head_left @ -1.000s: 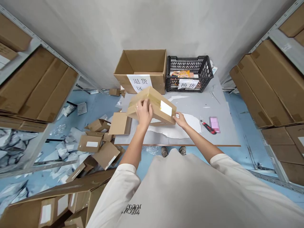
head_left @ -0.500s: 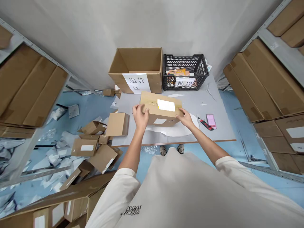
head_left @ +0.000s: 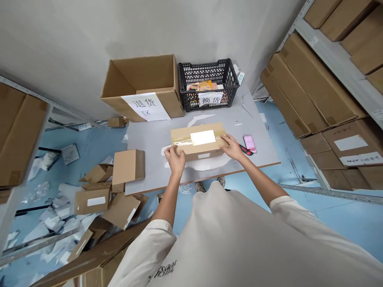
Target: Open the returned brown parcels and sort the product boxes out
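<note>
A closed cardboard box (head_left: 196,150) lies on the grey table (head_left: 155,169) in front of me, with a white label (head_left: 204,137) and shiny clear tape along its top. My left hand (head_left: 176,160) grips its near left corner, thumb and fingers bent around the edge. At the right end, my right hand (head_left: 231,147) has its fingers over the top edge and the thumb against the near side. Just beyond the right hand lie a red and black utility knife (head_left: 245,150) and a phone (head_left: 249,142) with a pink, blurred screen. White paper (head_left: 209,163) shows beneath the box.
Behind stand a large open carton (head_left: 176,95) with a paper sign and a black plastic crate (head_left: 206,103) holding small colourful packets. A smaller box (head_left: 124,167) sits at the table's left edge. Discarded cartons (head_left: 92,199) cover the floor at left. Shelves with cartons (head_left: 311,87) flank both sides.
My view has turned to the right, so the table and bins appear further left. The box shows more of its top and less of its near side. Both hands stay on it.
</note>
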Available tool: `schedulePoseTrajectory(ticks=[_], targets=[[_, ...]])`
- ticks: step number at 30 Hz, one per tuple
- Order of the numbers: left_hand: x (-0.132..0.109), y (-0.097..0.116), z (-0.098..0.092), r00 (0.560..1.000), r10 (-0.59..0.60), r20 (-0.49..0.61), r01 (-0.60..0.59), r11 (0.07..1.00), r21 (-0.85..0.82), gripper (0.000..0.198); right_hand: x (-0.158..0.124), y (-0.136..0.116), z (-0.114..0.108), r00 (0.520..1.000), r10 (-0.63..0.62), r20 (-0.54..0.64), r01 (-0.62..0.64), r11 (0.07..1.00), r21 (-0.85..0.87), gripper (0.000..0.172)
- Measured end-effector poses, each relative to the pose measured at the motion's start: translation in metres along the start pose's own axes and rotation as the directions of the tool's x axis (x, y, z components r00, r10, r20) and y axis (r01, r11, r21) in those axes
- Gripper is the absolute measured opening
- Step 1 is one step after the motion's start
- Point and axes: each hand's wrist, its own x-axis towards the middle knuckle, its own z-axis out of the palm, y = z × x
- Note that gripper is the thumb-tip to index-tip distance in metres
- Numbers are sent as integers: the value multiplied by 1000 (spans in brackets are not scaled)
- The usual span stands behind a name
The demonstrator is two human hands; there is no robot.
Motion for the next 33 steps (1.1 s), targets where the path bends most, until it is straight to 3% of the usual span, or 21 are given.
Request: schedulePoseTrajectory(ticks=[4, 8, 11, 13, 18, 25, 33], targets=[[-4, 13, 0, 998, 55, -13, -52, 990, 132, 37, -1, 9, -2, 999, -44, 21, 39, 983, 179, 61], [-13, 32, 10, 972, 212, 104, -227, 959, 167, 32, -1, 50, -14, 998, 57, -28, -49, 969, 243, 50], [-19, 40, 22, 955, 243, 169, -272, 945, 181, 38, 0, 94, -27, 970, 237, -51, -238, 971, -21, 40], [-21, 42, 28, 958, 222, 180, -257, 944, 207, 44, 0, 122, -33, 944, 328, -42, -328, 916, -230, 36], [-23, 42, 29, 962, 203, 181, -242, 943, 230, 48, 0, 170, -37, 928, 372, 33, -300, 794, -529, 38], [-27, 52, 26, 972, 134, 190, -184, 945, 272, 49, 2, 194, -24, 921, 388, 39, -281, 731, -622, 37], [-31, 54, 26, 970, 156, 186, -205, 936, 285, 50, 0, 196, -24, 931, 362, 37, -265, 744, -614, 36]])
